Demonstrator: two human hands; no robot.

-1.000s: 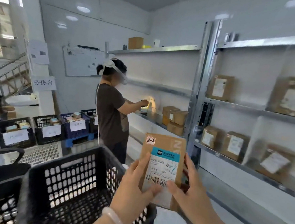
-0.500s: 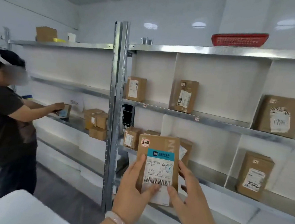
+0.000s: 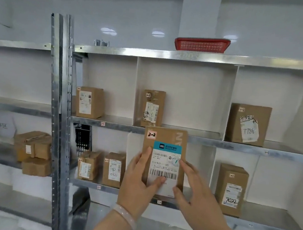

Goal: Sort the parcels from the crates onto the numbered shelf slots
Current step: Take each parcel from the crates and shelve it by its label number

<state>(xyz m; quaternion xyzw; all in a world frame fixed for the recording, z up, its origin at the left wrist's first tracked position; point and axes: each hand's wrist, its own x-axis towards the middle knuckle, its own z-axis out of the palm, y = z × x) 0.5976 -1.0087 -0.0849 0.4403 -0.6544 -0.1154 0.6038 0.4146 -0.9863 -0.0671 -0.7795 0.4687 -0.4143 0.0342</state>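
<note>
- The flat brown cardboard parcel [image 3: 165, 137] is held upright in the air in front of the galvanised steel shelf [image 3: 208, 140]. It covers the middle slot of the lower tier.
- A red-edged sticker [image 3: 151, 134] at its top left corner reads "2-2" by hand. The small slot tag [image 3: 159, 202] on the shelf edge below is too small to read, so it is only a judgement that this is the target slot.
- The left hand [image 3: 138, 184] grips the left edge. Its thumb lies across the barcode of the white-and-teal shipping label [image 3: 166, 163], its forefinger runs up the side, and the other fingers are hidden behind.
- The right hand [image 3: 197, 196] pinches the right edge, with a fingertip on the label and the thumb low on the front. I cannot tell how its remaining fingers lie.
- The parcel is probably light, since it is thin and fingertips alone carry it.
- The board looks stiff enough to stand on edge, though a flat pack may tip over in a wide slot.
- The glossy label is the slippery part, so bare cardboard gives better friction.
- The two long side edges, low down, are the best places to hold it; set the bottom edge on the shelf floor and lean the parcel against the white divider [image 3: 132, 144].
</note>
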